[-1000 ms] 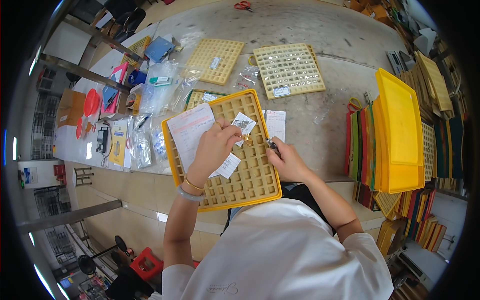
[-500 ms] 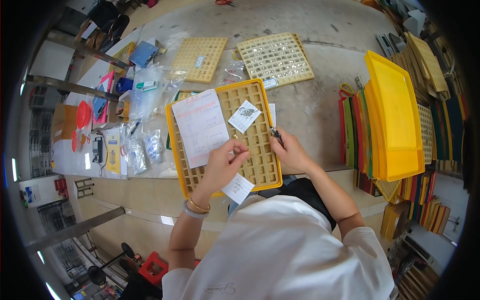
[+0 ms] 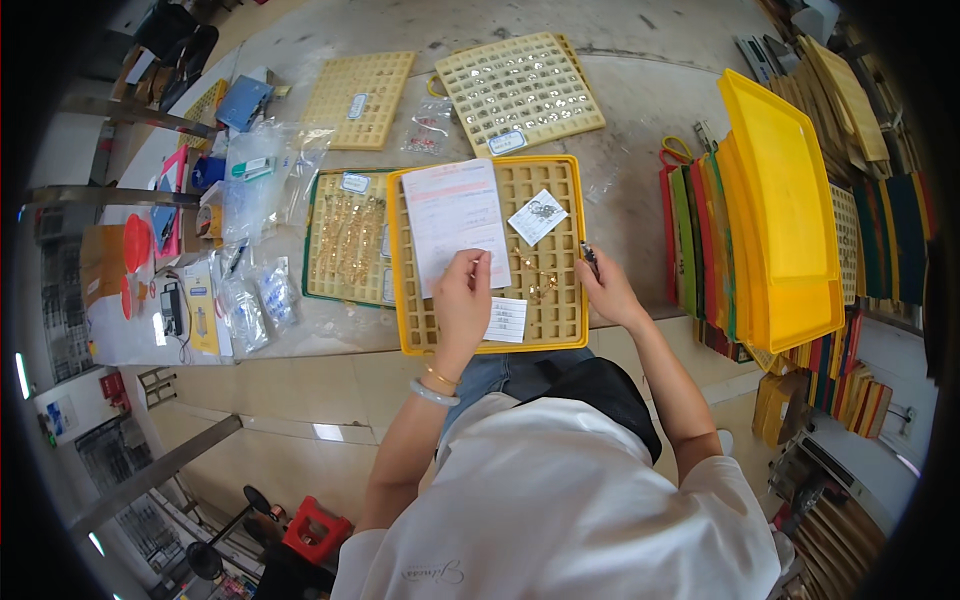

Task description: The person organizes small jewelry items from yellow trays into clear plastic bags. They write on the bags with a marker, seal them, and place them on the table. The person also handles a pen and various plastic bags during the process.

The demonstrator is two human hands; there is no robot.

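My left hand is closed, thumb and fingertips pressed together over a written paper sheet; whatever they pinch is too small to see. The sheet lies on the left half of a yellow-rimmed tray with rows of small square compartments. Several small gold-coloured pieces sit in the tray's right half, between a white card with a dark drawing and a lined label. Beside the tray's right rim, my right hand grips a slim dark tool, its kind unclear.
A green-rimmed tray of gold pieces adjoins on the left. Two cream compartment trays lie at the back. Plastic bags cover the left side. Stacked yellow trays stand upright on the right.
The yellow-rimmed tray has turned straighter and moved off the green-rimmed tray, which now shows. My left hand has gone from the gold pieces to over the sheet. My right hand keeps its tool.
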